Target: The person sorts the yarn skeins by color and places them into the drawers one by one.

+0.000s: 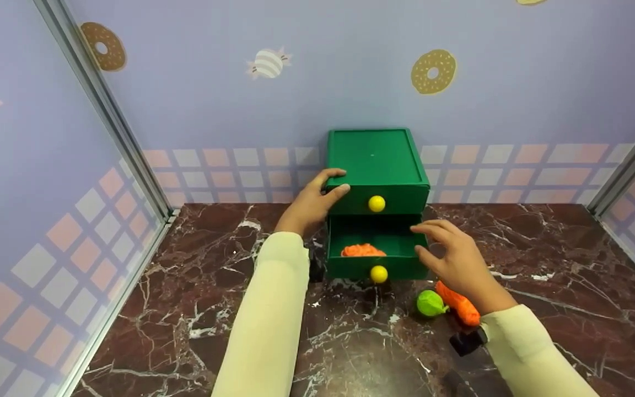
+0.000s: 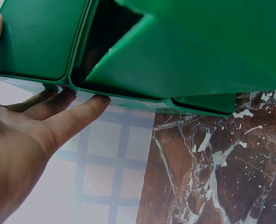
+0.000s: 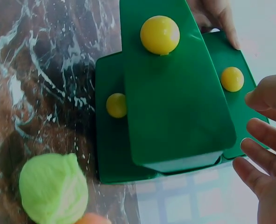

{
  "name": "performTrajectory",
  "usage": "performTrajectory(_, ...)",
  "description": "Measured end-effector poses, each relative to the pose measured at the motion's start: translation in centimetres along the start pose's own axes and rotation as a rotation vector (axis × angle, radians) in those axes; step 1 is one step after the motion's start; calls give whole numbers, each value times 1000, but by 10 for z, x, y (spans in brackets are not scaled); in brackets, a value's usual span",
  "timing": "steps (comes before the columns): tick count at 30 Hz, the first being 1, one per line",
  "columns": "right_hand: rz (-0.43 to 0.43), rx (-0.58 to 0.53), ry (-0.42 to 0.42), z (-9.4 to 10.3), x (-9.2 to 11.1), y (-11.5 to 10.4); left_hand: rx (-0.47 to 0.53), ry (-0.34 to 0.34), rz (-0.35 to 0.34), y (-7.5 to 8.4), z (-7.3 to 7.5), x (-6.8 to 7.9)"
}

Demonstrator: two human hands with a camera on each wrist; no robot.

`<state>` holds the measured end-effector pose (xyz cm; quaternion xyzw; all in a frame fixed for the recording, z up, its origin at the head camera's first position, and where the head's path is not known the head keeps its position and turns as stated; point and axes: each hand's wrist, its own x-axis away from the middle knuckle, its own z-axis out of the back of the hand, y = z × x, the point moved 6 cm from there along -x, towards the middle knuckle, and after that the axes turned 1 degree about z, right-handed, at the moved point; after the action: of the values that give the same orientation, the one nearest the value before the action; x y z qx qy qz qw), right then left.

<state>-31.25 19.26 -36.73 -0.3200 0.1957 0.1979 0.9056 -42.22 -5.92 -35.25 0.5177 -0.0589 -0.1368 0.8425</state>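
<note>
A green chest of drawers (image 1: 375, 157) with yellow knobs stands against the back wall. Its middle drawer (image 1: 350, 267) is pulled out, and an orange lumpy thing (image 1: 362, 250) lies inside. My left hand (image 1: 313, 202) grips the chest's upper left corner, thumb at the front and fingers along the side. Beside the right end of the pulled-out drawer, my right hand (image 1: 455, 256) hovers with loosely bent fingers, holding nothing. On the table near that hand lie a light green round thing (image 3: 53, 186) with a small tip and a long orange thing (image 1: 463, 306).
The chest rests on a dark red marbled table (image 1: 229, 314). Behind it rises a lilac patterned wall (image 1: 345, 71), with side panels at left and right. A black wrist device (image 1: 467, 341) sits by the right cuff.
</note>
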Motion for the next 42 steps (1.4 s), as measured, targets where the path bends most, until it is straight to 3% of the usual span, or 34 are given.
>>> performTrajectory(15, -46, -50, -71, -22, -14, -11, -21, 5, -21, 0, -1, 2)
performTrajectory(26, -82, -44, -190, -35, -33, -17, -19, 3, -37, 0, 0, 2)
performTrajectory(36, -101, -23, -271, -45, -44, -17, 64, -18, 25, -1, -2, 1)
performTrajectory(42, -114, -11, -380, -52, -51, -19, 78, -20, 29, 0, -2, 1)
